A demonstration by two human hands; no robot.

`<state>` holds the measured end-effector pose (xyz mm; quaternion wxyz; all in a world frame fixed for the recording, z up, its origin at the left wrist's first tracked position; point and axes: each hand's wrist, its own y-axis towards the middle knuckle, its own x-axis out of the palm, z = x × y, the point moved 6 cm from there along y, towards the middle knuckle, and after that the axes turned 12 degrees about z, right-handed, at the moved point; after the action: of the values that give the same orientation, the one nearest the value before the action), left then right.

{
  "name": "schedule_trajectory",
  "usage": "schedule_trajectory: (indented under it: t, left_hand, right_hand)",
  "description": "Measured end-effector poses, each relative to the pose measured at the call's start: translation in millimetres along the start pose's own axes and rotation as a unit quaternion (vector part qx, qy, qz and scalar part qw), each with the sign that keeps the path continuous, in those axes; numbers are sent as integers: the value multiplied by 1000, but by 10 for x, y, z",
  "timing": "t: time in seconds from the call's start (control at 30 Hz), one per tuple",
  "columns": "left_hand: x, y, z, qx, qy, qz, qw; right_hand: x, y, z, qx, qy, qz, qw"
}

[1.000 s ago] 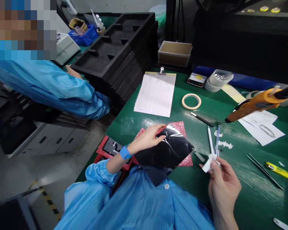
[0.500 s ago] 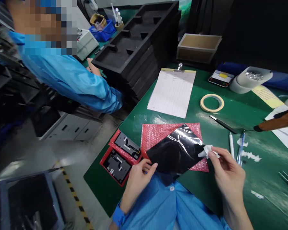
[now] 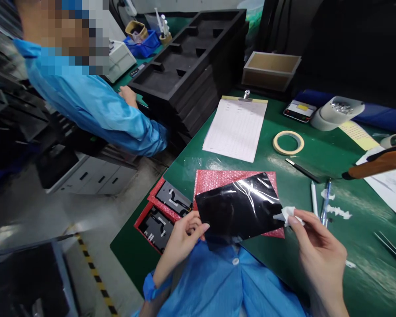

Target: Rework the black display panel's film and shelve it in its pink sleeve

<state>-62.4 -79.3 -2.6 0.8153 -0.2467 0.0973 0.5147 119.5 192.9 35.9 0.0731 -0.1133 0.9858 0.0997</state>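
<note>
A glossy black panel [image 3: 237, 207], like a thin display screen, is tilted above a red bubble-wrap sheet [image 3: 214, 179]. My left hand [image 3: 181, 235] pinches the panel's left edge between thumb and fingers. In my right hand [image 3: 321, 248] is a crumpled white wipe [image 3: 289, 215], held between thumb and forefinger. Its pointed end meets the panel's right edge; whether it presses there I cannot tell. Beside my left hand lie two grey-black panels, a nearer one [image 3: 155, 229] and a farther one [image 3: 171, 197], on red bubble wrap.
Beyond the panel are a clipboard [image 3: 236, 127], a tape roll [image 3: 274, 144] and black-handled tweezers [image 3: 302, 169]. Pens [image 3: 314, 198] and torn white scraps [image 3: 338, 212] lie to the right, below an orange-brown tool [image 3: 379, 164]. A co-worker's blue sleeve [image 3: 112, 119] is beside stacked black trays [image 3: 191, 88].
My left hand has raised the panel's left side and turned it, so its long edge runs more level. My right hand stays at its right edge with the wipe. The view has shifted slightly.
</note>
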Motion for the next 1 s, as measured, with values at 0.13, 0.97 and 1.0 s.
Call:
schedule_trajectory:
  t: [0.13, 0.97, 1.0]
  left_hand:
    - [-249, 186, 81, 73, 94, 25, 993]
    - [1270, 179, 769, 474, 341, -117, 804]
    - [1273, 192, 767, 471, 332, -122, 808]
  right_hand:
    - [57, -155, -87, -99, -19, -108, 989]
    - [643, 161, 9, -526, -306, -295, 737]
    - [661, 166, 6, -529, -316, -296, 730]
